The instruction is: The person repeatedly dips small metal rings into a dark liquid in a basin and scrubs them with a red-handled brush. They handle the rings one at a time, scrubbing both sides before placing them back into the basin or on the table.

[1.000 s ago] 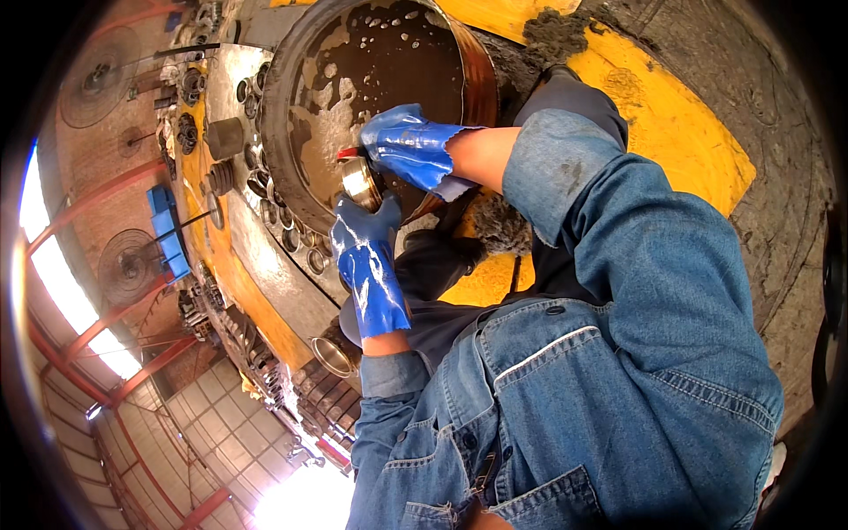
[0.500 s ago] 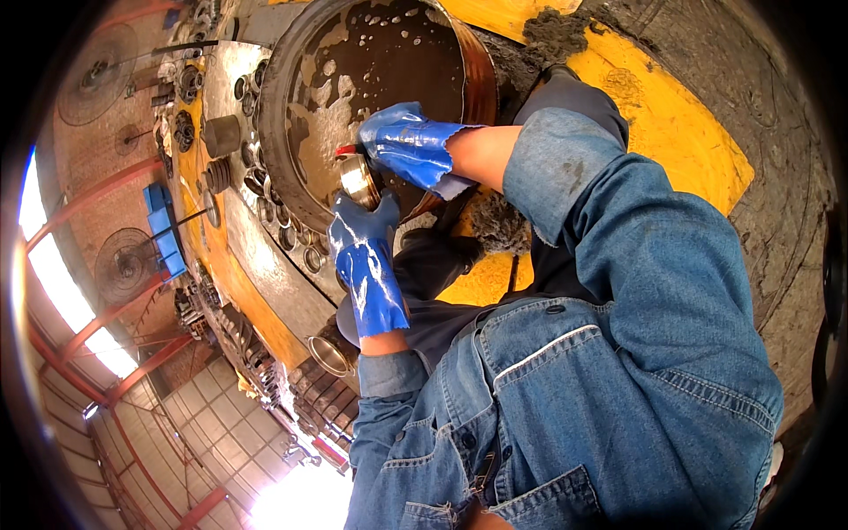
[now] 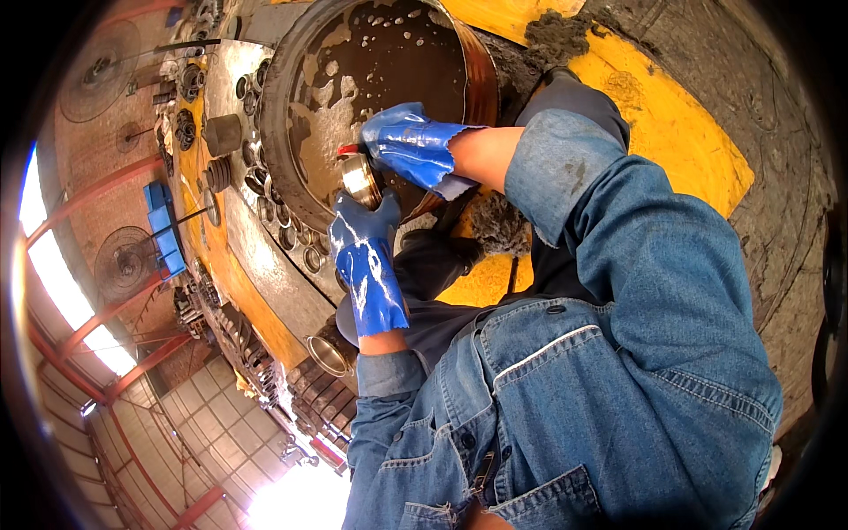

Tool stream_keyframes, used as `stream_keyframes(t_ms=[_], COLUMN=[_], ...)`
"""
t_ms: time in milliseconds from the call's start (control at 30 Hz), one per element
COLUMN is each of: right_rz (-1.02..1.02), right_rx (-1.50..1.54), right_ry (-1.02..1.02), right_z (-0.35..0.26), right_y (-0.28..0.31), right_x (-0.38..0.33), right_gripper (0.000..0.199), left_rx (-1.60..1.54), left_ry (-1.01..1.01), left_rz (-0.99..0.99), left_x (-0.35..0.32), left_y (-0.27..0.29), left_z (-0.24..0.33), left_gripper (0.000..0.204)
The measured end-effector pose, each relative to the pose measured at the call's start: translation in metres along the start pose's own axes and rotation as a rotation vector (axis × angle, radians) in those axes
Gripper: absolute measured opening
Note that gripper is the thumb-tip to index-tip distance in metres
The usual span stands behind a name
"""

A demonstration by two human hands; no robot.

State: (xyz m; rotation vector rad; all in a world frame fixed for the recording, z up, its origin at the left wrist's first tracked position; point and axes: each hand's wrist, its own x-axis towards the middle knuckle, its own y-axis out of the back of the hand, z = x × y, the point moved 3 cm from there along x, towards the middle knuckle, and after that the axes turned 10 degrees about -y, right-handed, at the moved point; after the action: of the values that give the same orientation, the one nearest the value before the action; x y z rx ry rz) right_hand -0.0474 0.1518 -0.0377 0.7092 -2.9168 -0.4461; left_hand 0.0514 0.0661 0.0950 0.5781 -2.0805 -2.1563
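Note:
A shiny metal ring (image 3: 359, 180) is held over the near part of a large round drum (image 3: 279, 141) of dark, bubbly liquid. My left hand (image 3: 362, 231), in a blue rubber glove, grips the ring's near side with its thumb on the right. At the ring's far side is my right hand (image 3: 397, 141), also blue-gloved, its fingers curled and mostly hidden. A small red piece (image 3: 348, 150) shows by those fingers, against the top of the ring; its kind is hidden.
Several metal rings (image 3: 287, 237) lie on the metal worktop (image 3: 256, 252) left of the drum. A dark cylinder (image 3: 222, 136) stands there too. Near my left forearm is another ring-shaped part (image 3: 328, 355). Yellow sheets (image 3: 671, 115) and dark fibrous clumps (image 3: 500, 223) are on the floor.
The ring has tilted or turned very slightly between my hands. Both hands stay almost in the same place.

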Motion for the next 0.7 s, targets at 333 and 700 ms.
stream_keyframes(t_ms=[333,700], right_rz=[-0.004,-0.005], right_rx=[-0.361,-0.108], right_ry=[0.066,-0.070], right_z=[-0.012,-0.011], right_y=[0.003,-0.003], right_x=[-0.001,0.005], right_gripper=[0.012,0.009], left_rx=[-0.009,0.020], left_ry=[-0.003,0.012], left_rz=[0.001,0.019], left_x=[0.003,0.005], left_y=[-0.003,-0.008], left_z=[-0.007,-0.014], left_gripper=[0.059,0.056])
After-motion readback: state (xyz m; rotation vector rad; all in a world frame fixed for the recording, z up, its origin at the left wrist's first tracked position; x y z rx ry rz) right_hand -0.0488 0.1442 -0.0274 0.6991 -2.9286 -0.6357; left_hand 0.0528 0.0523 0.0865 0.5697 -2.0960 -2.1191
